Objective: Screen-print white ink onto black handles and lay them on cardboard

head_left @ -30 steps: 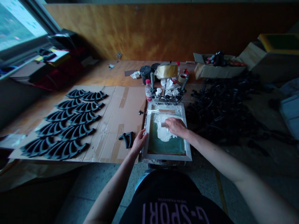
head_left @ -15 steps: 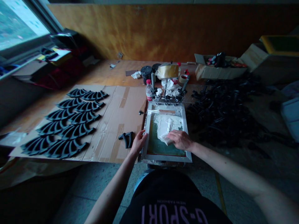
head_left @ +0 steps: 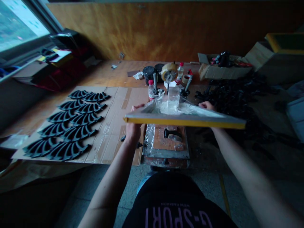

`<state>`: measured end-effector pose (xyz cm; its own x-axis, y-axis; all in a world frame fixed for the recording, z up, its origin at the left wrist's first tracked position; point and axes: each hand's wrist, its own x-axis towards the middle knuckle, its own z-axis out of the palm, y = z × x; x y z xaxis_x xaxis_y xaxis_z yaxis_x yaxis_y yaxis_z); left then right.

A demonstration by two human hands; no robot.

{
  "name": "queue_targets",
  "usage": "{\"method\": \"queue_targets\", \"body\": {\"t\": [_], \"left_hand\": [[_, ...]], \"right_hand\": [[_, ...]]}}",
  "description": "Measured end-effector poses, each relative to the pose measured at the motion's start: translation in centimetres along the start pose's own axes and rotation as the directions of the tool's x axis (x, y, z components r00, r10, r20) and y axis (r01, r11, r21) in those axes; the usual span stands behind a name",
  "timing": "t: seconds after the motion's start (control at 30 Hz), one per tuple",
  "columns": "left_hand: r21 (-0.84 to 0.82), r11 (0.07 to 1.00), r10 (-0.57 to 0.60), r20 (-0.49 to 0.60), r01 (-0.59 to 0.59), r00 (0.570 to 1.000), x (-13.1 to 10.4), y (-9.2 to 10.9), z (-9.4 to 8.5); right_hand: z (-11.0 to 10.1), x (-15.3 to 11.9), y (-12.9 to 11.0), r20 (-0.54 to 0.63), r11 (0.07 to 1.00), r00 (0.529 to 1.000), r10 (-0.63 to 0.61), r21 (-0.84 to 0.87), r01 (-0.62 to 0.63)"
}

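The screen printing frame point(head_left: 185, 120) is tilted up, its yellow near edge raised above the base board point(head_left: 159, 139). My left hand point(head_left: 134, 125) is closed around the frame's left side. On the right side, my right hand point(head_left: 207, 106) grips the frame, its fingers partly hidden. White paste point(head_left: 163, 106) covers the mesh, and a pale scraper blade point(head_left: 174, 96) stands in it. Under the frame, one curved black plastic part point(head_left: 173, 134) lies on the base board. Beside my left forearm another black part point(head_left: 123, 138) is mostly hidden.
Rows of black curved parts point(head_left: 68, 148) lie on the cardboard sheet point(head_left: 111, 120) at left. A dark heap of similar parts point(head_left: 225, 107) sits at right. Bottles point(head_left: 151, 88), black tubs point(head_left: 148, 73), a tape roll point(head_left: 169, 72) and an open carton point(head_left: 220, 73) stand behind.
The frame's near edge has swung up from lying flat, uncovering the base board and black part. My right hand has moved from the scraper to the frame's right side; the scraper now stands farther back.
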<state>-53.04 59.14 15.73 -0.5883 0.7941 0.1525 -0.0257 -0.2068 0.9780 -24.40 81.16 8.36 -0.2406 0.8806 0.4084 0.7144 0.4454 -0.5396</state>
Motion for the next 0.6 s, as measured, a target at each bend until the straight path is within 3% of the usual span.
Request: {"method": "queue_targets", "body": {"t": [0.07,0.13,0.2,0.23,0.27,0.3,0.33,0.4,0.43,0.5,0.53,0.6], "left_hand": [[-0.064,0.997,0.035,0.019,-0.034,0.999,1.5,1.3,1.2],[-0.103,0.994,0.023,0.0,-0.023,1.0,1.6,1.7,2.0],[-0.114,0.993,-0.037,-0.044,0.032,0.998,-0.1,0.8,2.5],[-0.108,0.986,-0.132,-0.021,0.129,0.991,-1.5,-0.2,2.8],[-0.086,0.958,-0.272,0.039,0.274,0.962,-3.3,-1.4,3.0],[-0.046,0.898,-0.43,0.121,0.438,0.895,-5.1,-2.8,3.2],[0.013,0.807,-0.58,0.21,0.591,0.787,-7.0,-4.2,3.4],[0.041,0.693,-0.699,0.28,0.72,0.658,-10.0,-6.7,3.3],[0.029,0.682,-0.71,0.267,0.731,0.652,-10.9,-7.6,2.8],[0.03,0.722,-0.686,0.162,0.691,0.71,-11.1,-8.9,0.5],[0.072,0.745,-0.667,0.079,0.663,0.741,-10.6,-9.4,-1.5],[0.216,0.757,-0.608,-0.112,0.616,0.786,-8.8,-10.4,-6.4]], "right_hand": [[2.2,-3.6,0.3,0.219,0.997,0.973,-0.068,-0.027,0.076],[4.5,-7.3,-1.0,0.374,0.97,0.907,-0.195,-0.062,0.234],[6.1,-10.1,-3.3,0.452,0.944,0.862,-0.23,-0.113,0.311],[6.5,-11.2,-4.6,0.471,0.946,0.86,-0.199,-0.136,0.294],[6.7,-12.2,-6.0,0.474,0.957,0.868,-0.149,-0.151,0.246],[6.7,-13.0,-7.3,0.463,0.971,0.881,-0.096,-0.152,0.185],[6.6,-13.7,-8.6,0.444,0.982,0.893,-0.067,-0.132,0.139],[6.3,-15.0,-10.6,0.437,0.985,0.886,-0.153,0.001,0.17],[6.0,-15.3,-11.0,0.449,0.967,0.857,-0.254,0.1,0.234],[5.4,-15.1,-10.3,0.465,0.908,0.781,-0.417,0.25,0.336],[4.9,-14.4,-9.0,0.472,0.903,0.77,-0.429,0.248,0.351],[3.6,-12.4,-5.0,0.471,0.95,0.832,-0.294,0.052,0.307]]}}
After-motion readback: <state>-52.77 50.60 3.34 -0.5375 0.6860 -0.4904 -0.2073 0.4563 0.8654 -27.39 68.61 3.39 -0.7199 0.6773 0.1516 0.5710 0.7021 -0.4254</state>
